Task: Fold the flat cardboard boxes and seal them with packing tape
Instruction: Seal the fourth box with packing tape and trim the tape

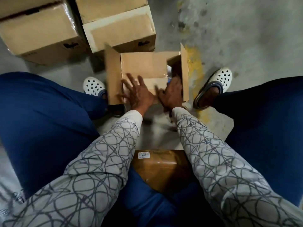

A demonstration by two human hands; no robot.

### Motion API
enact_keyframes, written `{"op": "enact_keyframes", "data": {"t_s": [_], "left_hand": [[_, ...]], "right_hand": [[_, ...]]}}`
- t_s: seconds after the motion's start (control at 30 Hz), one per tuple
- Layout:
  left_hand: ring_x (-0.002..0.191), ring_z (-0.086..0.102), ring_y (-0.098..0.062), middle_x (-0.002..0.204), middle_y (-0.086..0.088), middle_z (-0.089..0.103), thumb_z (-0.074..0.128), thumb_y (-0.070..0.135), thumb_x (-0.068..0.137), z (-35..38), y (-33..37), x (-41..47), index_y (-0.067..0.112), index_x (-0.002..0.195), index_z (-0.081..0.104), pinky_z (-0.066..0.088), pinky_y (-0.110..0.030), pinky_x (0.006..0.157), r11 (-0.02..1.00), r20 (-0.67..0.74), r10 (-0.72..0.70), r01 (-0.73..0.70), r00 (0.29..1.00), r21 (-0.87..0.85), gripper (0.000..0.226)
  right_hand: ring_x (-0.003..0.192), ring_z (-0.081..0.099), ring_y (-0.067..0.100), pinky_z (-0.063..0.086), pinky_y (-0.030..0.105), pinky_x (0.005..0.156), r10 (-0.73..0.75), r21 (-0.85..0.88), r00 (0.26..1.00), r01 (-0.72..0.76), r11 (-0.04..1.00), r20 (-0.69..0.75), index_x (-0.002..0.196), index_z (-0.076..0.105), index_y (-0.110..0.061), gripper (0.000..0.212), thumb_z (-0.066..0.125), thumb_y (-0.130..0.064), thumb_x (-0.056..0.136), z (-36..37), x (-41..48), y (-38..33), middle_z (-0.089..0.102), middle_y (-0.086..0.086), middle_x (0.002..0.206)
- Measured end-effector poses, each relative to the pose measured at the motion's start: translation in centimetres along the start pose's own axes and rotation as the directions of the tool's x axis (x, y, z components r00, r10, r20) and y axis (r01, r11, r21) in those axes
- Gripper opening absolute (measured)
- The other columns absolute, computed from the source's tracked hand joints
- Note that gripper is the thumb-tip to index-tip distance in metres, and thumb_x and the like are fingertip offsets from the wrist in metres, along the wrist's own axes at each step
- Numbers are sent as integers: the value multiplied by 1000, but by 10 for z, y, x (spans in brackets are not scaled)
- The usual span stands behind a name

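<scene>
Left hand (139, 94), spread flat, presses the box (141, 64) flaps down; right hand (172, 94) grip unclear; the seam should stay tight.

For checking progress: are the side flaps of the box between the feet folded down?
No, left flap and right flap of the box stand up.

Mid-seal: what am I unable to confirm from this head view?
- Blue-white object: head view, mostly hidden behind the right hand; grip unseen.
- Left hand on the open brown cardboard box: motion-blurred, flap contact unclear.
- Black print on the stacked cardboard boxes: blurred.
- White label on the brown wrapped package: too small.
</scene>
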State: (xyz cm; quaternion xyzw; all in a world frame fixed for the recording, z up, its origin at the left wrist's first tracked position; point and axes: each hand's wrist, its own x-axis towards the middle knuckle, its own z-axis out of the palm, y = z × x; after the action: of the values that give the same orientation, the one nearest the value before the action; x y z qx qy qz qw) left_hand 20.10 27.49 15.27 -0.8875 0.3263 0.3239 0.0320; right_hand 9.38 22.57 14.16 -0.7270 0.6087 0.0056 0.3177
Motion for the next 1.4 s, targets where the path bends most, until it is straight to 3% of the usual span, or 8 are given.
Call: {"op": "enact_keyframes", "data": {"t_s": [0.23,0.4,0.53,0.6,0.83,0.97,1.13,1.4], "left_hand": [[150,-20,-33,165,13,-11,48,28,89,-26,-24,26,53,152,-2,7,-85,98,996,233,24,-2,972,-92,84],[133,42,-31,132,-13,60,32,50,93,-38,-15,27,18,124,63,14,-56,116,992,-85,59,-49,995,115,54],[75,72,-28,92,-11,77,55,30,85,-61,-9,25,4,99,76,59,-39,80,991,441,31,30,897,-129,36],[94,70,-36,127,-9,65,73,20,83,-56,-11,25,13,134,61,59,-44,82,996,624,79,-42,777,-74,52],[152,-11,-36,164,-4,-23,91,35,59,-29,-12,46,40,156,-12,-3,-62,116,894,-143,436,-410,888,178,141],[151,-11,-38,166,3,-15,88,41,65,-63,-10,85,37,157,-5,5,-71,115,908,-142,395,-362,908,212,131],[152,-8,-37,167,11,-6,80,55,65,-84,-3,101,45,154,-7,-9,-85,99,944,-200,280,-232,939,235,125],[151,14,-36,167,6,6,74,45,79,-92,4,95,47,155,0,5,-63,120,962,-144,245,-259,959,-87,106]], "right_hand": [[153,8,33,24,63,115,257,4,966,-257,966,-8,150,23,5,80,55,-45,97,-22,10,36,23,19,160],[104,56,40,36,45,84,-107,-100,966,86,991,-234,103,59,-3,42,41,-38,87,-37,10,29,62,23,102],[80,64,39,42,41,77,-291,-238,937,243,940,-193,92,64,-9,28,53,-35,94,-48,7,-10,69,19,84],[100,65,41,48,42,87,-57,-250,991,87,964,124,110,65,-6,37,54,-39,97,-48,7,-17,69,22,108],[122,60,32,49,42,104,413,-380,724,-222,898,552,136,56,-12,93,81,-67,64,-51,-23,7,62,12,132],[80,71,30,57,52,89,491,-340,376,-400,851,786,96,70,3,25,83,-14,81,-62,-18,4,76,15,95],[113,65,33,52,43,95,238,-393,871,-58,918,429,122,61,-17,26,57,-21,97,-65,-28,-2,66,11,124],[140,21,37,21,55,109,-9,-252,998,-6,968,-58,121,44,-11,105,77,-80,48,-57,-36,3,23,17,152]]}}
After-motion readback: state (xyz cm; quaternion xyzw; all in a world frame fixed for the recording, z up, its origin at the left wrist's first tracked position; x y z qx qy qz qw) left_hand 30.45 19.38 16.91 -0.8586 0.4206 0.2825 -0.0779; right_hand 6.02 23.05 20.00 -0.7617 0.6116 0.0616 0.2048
